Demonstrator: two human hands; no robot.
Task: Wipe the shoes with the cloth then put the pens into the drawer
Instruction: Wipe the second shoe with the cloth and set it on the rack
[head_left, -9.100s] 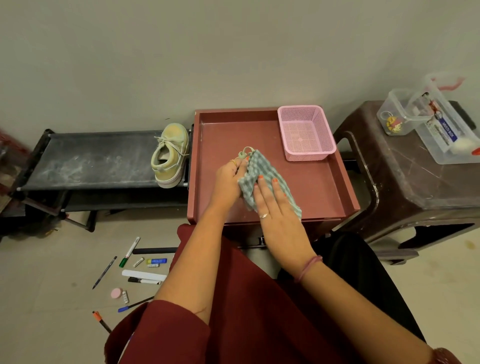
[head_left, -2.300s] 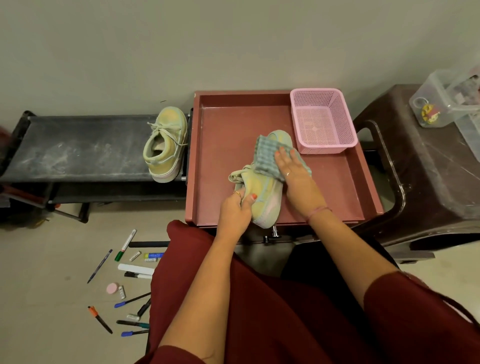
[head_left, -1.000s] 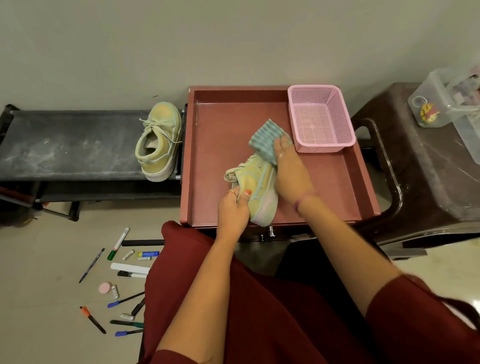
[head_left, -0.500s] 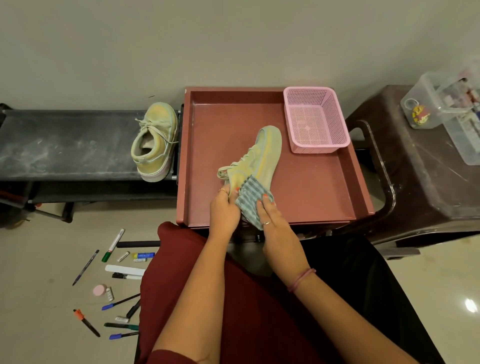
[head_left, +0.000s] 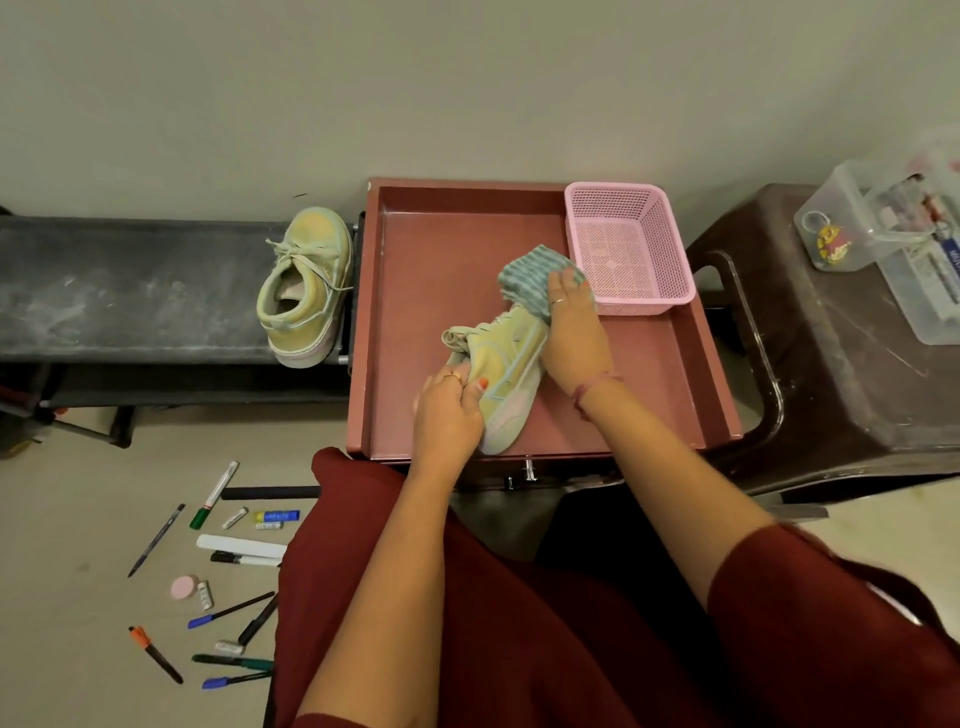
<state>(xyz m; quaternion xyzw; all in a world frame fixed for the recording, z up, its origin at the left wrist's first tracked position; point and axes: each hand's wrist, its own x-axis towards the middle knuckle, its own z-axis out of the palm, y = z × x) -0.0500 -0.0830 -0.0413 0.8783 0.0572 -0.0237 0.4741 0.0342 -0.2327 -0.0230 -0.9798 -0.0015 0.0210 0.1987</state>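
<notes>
Red drawer (head_left: 410, 312), pink basket (head_left: 631, 249) beside right hand (head_left: 571, 325) pressing cloth (head_left: 527, 278), left hand (head_left: 449, 410) gripping shoe (head_left: 506, 374)

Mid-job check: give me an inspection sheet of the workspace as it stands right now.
Surface: red drawer tray, pulled open, with a pink basket in its far right corner.
Job's things: one shoe on its side in the tray; second shoe on the black rack; cloth on the first shoe's toe; pens on the floor.
Clutter: clear boxes on the brown stool.
Grips: left hand holds the shoe's heel; right hand presses the cloth.
Cables: nothing seen.
Surroundings: plain wall, tiled floor.
</notes>
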